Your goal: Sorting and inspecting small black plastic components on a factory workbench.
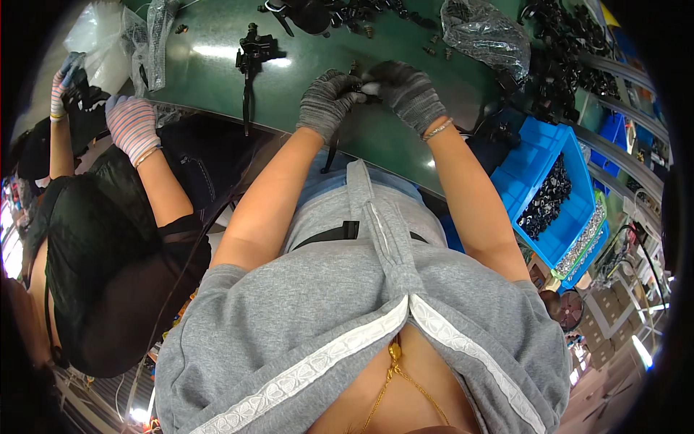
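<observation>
Both of my hands wear grey knit gloves and meet over the near part of the green table. My left hand (325, 103) is closed around a black brake lever (332, 153), whose long blade hangs down below the fingers toward the table edge. My right hand (408, 94) is closed in a pinch at the lever's upper end. Its fingertips almost touch those of my left hand, and whatever they pinch is too small and covered to make out. A second black brake lever assembly (253, 58) lies on the table to the left, its blade pointing toward me.
On the green table (195, 79), black parts (369, 11) and a clear plastic bag (486, 36) lie farther back. A blue bin (531, 137) of small black parts stands at my right. On my left, a co-worker's striped glove (134, 126) rests near the table edge.
</observation>
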Tool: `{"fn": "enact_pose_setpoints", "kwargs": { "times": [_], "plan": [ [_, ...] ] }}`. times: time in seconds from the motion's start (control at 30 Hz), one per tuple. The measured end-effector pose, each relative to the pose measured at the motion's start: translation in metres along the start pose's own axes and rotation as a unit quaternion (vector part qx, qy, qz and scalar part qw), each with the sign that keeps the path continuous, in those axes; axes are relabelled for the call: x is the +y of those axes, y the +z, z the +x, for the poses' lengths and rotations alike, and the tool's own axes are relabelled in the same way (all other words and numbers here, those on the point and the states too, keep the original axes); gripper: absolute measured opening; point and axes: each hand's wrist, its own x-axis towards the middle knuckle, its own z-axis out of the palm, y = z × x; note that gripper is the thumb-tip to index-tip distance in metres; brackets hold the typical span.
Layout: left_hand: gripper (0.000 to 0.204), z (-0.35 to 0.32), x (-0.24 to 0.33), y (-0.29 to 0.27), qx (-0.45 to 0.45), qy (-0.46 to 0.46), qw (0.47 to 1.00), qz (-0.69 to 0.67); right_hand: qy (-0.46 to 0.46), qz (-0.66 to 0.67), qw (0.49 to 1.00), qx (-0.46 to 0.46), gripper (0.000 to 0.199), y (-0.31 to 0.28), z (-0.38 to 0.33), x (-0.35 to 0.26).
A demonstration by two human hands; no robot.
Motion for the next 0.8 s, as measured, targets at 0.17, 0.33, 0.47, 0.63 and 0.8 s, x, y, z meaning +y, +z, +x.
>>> {"fn": "enact_pose_setpoints", "kwargs": {
  "times": [0.17, 0.33, 0.47, 0.63, 0.8],
  "plan": [
    [0.032, 0.001, -0.023, 0.019, -0.019, -0.047, 0.990, -0.128, -0.135, -0.016, 0.989, 0.064, 0.030, 0.034, 0.014, 0.025],
    [0.027, 0.002, -0.020, 0.016, -0.022, -0.063, 0.985, -0.162, -0.117, -0.047, 0.990, 0.061, 0.026, 0.014, 0.008, -0.003],
    [0.030, 0.000, -0.019, 0.013, -0.030, -0.037, 0.991, -0.128, -0.151, -0.043, 0.986, 0.056, 0.024, 0.008, 0.014, 0.009],
    [0.035, 0.000, -0.010, 0.008, -0.033, -0.038, 0.995, -0.081, -0.153, -0.044, 0.986, 0.040, 0.022, 0.006, 0.018, 0.007],
    [0.033, 0.000, 0.006, -0.002, -0.025, -0.022, 0.999, 0.032, -0.102, -0.070, 0.992, 0.006, 0.023, 0.004, 0.018, 0.000]
  ]
}}
